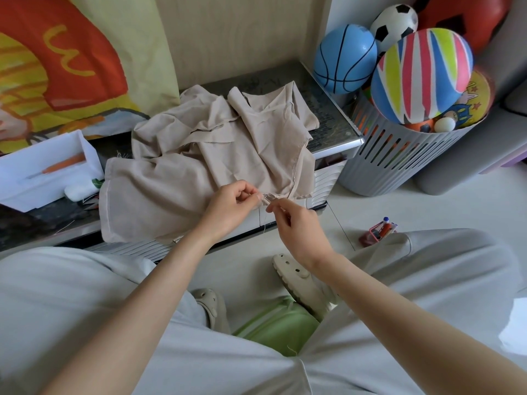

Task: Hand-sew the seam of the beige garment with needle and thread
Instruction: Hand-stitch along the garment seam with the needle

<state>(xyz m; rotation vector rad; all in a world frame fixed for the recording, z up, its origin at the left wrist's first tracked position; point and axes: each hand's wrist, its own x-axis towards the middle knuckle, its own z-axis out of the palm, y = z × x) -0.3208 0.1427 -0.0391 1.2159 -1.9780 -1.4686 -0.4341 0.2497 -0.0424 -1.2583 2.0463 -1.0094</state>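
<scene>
A seated person works a beige garment (199,155) spread over a low table (336,121), one corner hanging past the table's front edge. There the left hand (233,206) pinches the seam (278,196) between thumb and forefinger. The right hand (296,226), just beside it, pinches the seam's frayed tip. Any needle is too small to make out.
</scene>
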